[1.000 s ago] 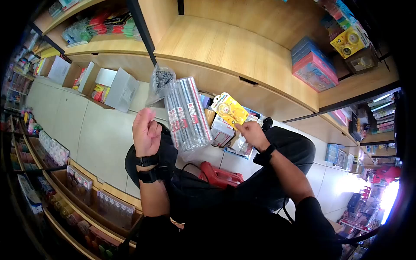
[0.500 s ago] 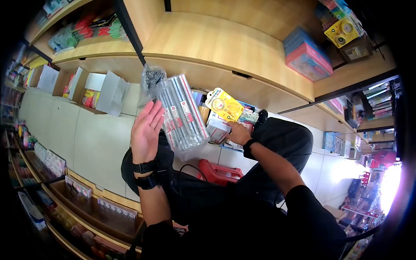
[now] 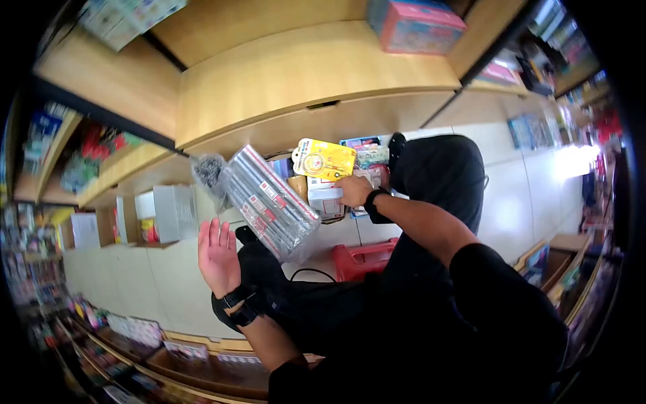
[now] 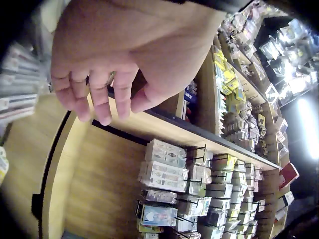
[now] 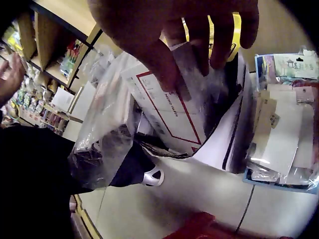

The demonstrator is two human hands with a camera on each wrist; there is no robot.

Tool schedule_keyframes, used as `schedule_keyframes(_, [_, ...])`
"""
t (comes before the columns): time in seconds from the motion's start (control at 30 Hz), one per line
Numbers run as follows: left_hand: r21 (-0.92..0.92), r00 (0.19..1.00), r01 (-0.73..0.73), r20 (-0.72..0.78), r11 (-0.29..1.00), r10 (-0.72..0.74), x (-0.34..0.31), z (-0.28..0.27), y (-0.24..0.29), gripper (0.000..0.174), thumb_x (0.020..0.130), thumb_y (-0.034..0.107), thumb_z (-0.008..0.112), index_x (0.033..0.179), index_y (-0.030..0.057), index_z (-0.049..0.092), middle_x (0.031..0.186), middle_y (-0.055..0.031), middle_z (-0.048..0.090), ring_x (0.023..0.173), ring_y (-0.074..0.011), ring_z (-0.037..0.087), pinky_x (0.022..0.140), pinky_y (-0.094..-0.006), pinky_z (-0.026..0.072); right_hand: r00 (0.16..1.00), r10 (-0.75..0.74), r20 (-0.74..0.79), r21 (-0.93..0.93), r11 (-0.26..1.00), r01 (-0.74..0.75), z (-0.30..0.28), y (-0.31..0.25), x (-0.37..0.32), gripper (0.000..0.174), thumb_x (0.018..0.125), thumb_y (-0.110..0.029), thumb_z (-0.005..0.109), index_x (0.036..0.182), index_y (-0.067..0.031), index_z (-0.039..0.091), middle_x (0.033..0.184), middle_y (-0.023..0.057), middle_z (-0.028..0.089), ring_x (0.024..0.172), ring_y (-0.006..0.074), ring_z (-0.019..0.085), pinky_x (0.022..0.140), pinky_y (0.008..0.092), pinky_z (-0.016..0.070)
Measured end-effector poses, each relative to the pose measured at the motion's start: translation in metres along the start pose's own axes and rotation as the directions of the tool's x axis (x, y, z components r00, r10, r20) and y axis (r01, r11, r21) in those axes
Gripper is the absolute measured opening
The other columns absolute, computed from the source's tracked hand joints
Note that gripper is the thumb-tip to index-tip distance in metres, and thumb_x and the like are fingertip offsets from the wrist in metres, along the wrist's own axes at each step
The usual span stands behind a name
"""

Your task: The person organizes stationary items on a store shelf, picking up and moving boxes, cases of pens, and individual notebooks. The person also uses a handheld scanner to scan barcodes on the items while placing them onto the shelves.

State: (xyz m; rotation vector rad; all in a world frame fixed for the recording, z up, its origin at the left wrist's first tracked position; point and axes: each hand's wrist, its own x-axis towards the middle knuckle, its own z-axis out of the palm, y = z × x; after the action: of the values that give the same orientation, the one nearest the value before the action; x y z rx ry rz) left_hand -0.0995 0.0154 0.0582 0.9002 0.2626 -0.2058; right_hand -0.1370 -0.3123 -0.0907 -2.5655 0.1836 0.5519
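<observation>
My right hand (image 3: 354,191) reaches down to a white box (image 5: 164,112) with a red outline. In the right wrist view its thumb lies on the box's front face and its fingers curl over the upper edge. This box stands in an open carton (image 5: 219,152). Just behind the hand, a yellow blister-card pack (image 3: 328,160) leans on the things there. My left hand (image 3: 221,264) is raised in the air, palm up, fingers straight, holding nothing. Beside it a plastic-wrapped bundle of long grey packs (image 3: 269,205) lies slanted, a clear bag (image 3: 208,172) of dark items at its far end.
A blue-edged tray (image 5: 279,184) of packaged goods stands right of the carton. Wooden shelving (image 3: 303,74) runs along the front, with a pink box (image 3: 420,30) on it. A red plastic object (image 3: 363,259) lies between the legs. Open cartons (image 3: 168,212) line the left floor.
The right hand has let go of the yellow pack, which now leans above the white box, and has moved onto that box. The left hand's curled fingers have straightened. The head view has turned.
</observation>
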Motion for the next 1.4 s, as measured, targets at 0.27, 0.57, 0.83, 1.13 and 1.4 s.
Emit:
schedule_keyframes(0.27, [-0.018,1.0,0.015,-0.005,1.0,-0.015,0.006,-0.005,-0.008,0.029,0.089,0.022,0.049,0.115,0.0077,0.047,0.109,-0.0056,0.053,0.097,-0.0207,0.052,0.086,-0.0338,0.0419,0.99,-0.086,-0.115,0.027,0.996,0.089,0.001,0.002,-0.011,0.035,0.063,-0.024,0.065,0.096,-0.012,0.067,0.092,0.0147,0.065,0.091,0.0304,0.061,0.078,0.0453,0.0452])
schedule_keyframes(0.57, [-0.017,1.0,0.006,0.025,1.0,-0.006,0.004,-0.003,-0.009,0.025,0.089,0.022,0.049,0.11,0.0085,0.051,0.108,-0.0045,0.056,0.097,-0.0201,0.053,0.087,-0.0338,0.041,0.951,-0.153,-0.269,0.17,0.964,0.203,0.012,0.014,-0.038,0.038,0.064,-0.02,0.065,0.098,-0.0059,0.065,0.091,0.0196,0.063,0.09,0.0351,0.058,0.08,0.0435,0.0462])
schedule_keyframes(0.83, [0.076,0.999,-0.05,0.02,0.996,0.048,0.006,0.0,-0.013,0.026,0.089,0.019,0.05,0.112,0.0061,0.051,0.107,-0.0065,0.056,0.096,-0.0189,0.054,0.084,-0.0313,0.0424,0.98,-0.177,-0.089,0.26,0.946,0.194,-0.093,0.001,-0.034,0.036,0.063,-0.028,0.071,0.089,-0.003,0.068,0.08,0.0197,0.064,0.075,0.0321,0.063,0.07,0.0381,0.0489])
schedule_keyframes(1.13, [0.542,0.896,-0.149,0.428,0.827,-0.119,0.0,0.053,-0.054,0.041,0.087,0.01,0.056,0.126,-0.0013,0.044,0.111,-0.0086,0.057,0.098,-0.0129,0.054,0.085,-0.0269,0.0446,0.848,-0.432,0.307,0.127,0.902,0.413,-0.205,-0.07,-0.055,0.029,0.064,-0.025,0.073,0.079,-0.0009,0.067,0.064,0.0122,0.062,0.056,0.0218,0.055,0.054,0.0344,0.0425])
schedule_keyframes(1.4, [0.617,0.85,-0.062,0.445,0.785,-0.282,-0.004,0.061,-0.069,0.031,0.086,0.012,0.059,0.113,-0.0028,0.055,0.095,-0.0036,0.061,0.083,-0.0106,0.058,0.077,-0.0241,0.0481,0.672,-0.426,0.606,0.161,0.893,0.421,-0.203,-0.112,-0.026,0.035,0.071,-0.032,0.072,0.079,0.0011,0.065,0.063,0.0049,0.058,0.059,0.0133,0.052,0.053,0.0276,0.0405])
